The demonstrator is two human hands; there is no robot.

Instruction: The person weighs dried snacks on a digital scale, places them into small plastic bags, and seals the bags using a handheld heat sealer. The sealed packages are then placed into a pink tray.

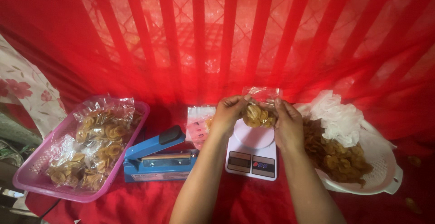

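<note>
A small clear bag of chips (258, 113) was pinched at its top by the left hand (226, 115) and right hand (287, 124), over the white scale (252, 154). Little room remained between the blue sealer (156, 160) and white colander (376, 174). Filled packets lay in the pink basket (31, 178).

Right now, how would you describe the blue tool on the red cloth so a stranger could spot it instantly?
Start at the red cloth-covered table and find the pink plastic basket of bagged chips at the left. Just right of it, beside the white digital kitchen scale, lies the blue heat sealer. It alone is blue, long and low, with a black knob on its arm.
</note>
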